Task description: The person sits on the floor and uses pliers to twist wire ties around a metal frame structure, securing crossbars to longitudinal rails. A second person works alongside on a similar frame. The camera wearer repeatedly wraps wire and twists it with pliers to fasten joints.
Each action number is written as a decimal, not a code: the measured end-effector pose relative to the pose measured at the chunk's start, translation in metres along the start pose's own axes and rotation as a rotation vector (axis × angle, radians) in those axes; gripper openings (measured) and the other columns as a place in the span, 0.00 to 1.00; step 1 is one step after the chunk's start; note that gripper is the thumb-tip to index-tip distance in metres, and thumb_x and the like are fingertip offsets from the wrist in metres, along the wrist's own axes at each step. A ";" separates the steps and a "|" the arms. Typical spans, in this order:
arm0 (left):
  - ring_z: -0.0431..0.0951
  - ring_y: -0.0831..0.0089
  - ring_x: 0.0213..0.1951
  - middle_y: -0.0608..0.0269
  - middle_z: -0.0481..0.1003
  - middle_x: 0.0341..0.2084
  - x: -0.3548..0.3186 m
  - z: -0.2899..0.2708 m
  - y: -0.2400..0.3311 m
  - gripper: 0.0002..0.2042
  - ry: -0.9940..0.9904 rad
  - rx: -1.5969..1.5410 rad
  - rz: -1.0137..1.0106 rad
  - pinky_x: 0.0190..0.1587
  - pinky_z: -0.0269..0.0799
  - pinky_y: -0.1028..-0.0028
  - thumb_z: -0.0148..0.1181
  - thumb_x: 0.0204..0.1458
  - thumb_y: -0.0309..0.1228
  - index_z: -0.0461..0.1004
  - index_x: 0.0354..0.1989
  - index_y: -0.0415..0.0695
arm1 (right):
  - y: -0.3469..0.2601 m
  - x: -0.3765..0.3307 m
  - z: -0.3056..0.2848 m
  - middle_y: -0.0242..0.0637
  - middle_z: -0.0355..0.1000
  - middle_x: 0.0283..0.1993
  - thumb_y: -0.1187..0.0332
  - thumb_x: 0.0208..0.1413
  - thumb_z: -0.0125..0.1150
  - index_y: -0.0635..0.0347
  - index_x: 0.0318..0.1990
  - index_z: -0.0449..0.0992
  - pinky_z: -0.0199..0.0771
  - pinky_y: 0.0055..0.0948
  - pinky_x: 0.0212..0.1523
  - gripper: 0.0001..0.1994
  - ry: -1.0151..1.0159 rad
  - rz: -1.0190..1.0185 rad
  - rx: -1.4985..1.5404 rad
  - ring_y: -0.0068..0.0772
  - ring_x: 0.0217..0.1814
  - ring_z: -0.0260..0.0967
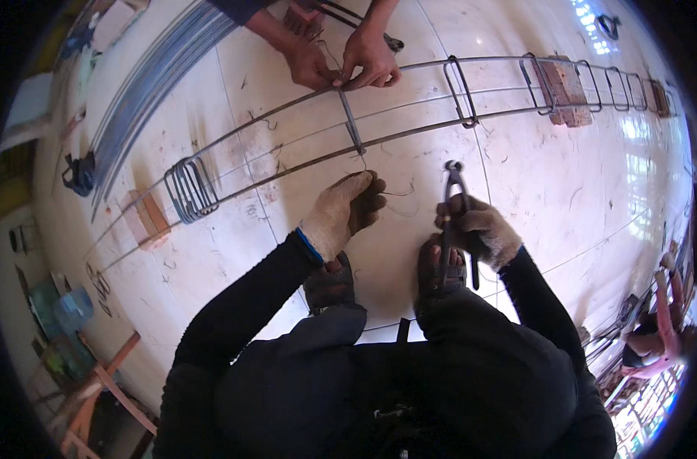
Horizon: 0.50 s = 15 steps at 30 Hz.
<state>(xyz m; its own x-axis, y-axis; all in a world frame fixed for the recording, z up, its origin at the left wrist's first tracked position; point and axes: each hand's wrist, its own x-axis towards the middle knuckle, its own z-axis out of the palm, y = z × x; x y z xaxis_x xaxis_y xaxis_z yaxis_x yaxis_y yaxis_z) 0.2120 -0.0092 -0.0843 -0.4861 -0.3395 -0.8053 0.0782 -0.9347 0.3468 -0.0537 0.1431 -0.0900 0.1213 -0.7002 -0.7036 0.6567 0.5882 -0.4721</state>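
Note:
My left hand (pixel 341 213), in a pale glove with dark fingertips, is closed on thin tie wire (pixel 398 193); loose strands stick out to its right. It is just below a stirrup (pixel 351 122) that joins the long steel bars (pixel 295 168) of a rebar frame. More wire rises from the fingers toward the stirrup's lower corner. My right hand (pixel 482 228), also gloved, grips a pair of pincers (pixel 454 177) by the handles, jaws pointing away from me and apart from the frame. Across the frame, another person's bare hands (pixel 370 55) pinch wire at the stirrup's far corner.
Brick blocks (pixel 567 93) prop the frame up at both ends. Several stirrups (pixel 192 190) are bunched at its left, others spaced along its right. A bundle of steel rods (pixel 169 73) lies at the far left. Another person (pixel 658 329) is at the right edge.

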 end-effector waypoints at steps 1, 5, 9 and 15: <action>0.79 0.75 0.39 0.74 0.79 0.36 -0.002 0.001 0.001 0.15 -0.027 -0.020 -0.010 0.42 0.74 0.72 0.59 0.69 0.46 0.80 0.50 0.48 | 0.001 0.003 0.012 0.52 0.71 0.56 0.78 0.55 0.63 0.73 0.58 0.71 0.82 0.51 0.62 0.21 -0.067 0.103 0.185 0.47 0.57 0.76; 0.77 0.77 0.37 0.76 0.76 0.34 -0.007 -0.013 0.007 0.15 -0.024 0.072 0.005 0.40 0.74 0.74 0.56 0.71 0.43 0.79 0.54 0.46 | -0.006 0.014 0.051 0.51 0.69 0.59 0.78 0.57 0.63 0.71 0.63 0.67 0.80 0.57 0.63 0.26 -0.177 0.256 0.129 0.52 0.63 0.74; 0.75 0.78 0.33 0.74 0.74 0.33 -0.010 -0.020 0.018 0.16 0.020 0.200 0.029 0.38 0.73 0.76 0.54 0.71 0.44 0.78 0.54 0.44 | -0.021 0.024 0.080 0.53 0.68 0.64 0.77 0.58 0.65 0.69 0.67 0.64 0.82 0.55 0.63 0.29 -0.169 0.294 -0.101 0.51 0.65 0.74; 0.76 0.79 0.29 0.69 0.77 0.29 -0.020 0.002 0.010 0.16 0.116 0.284 0.091 0.34 0.74 0.76 0.54 0.70 0.42 0.80 0.46 0.41 | -0.025 0.028 0.101 0.59 0.66 0.70 0.84 0.57 0.61 0.68 0.74 0.58 0.82 0.54 0.64 0.36 -0.155 0.244 -0.268 0.55 0.70 0.71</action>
<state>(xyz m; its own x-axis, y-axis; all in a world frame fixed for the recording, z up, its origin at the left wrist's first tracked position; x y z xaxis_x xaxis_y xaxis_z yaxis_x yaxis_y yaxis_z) 0.2208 -0.0117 -0.0638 -0.3849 -0.4449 -0.8087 -0.1377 -0.8387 0.5269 0.0083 0.0677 -0.0446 0.3745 -0.5678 -0.7331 0.3799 0.8152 -0.4373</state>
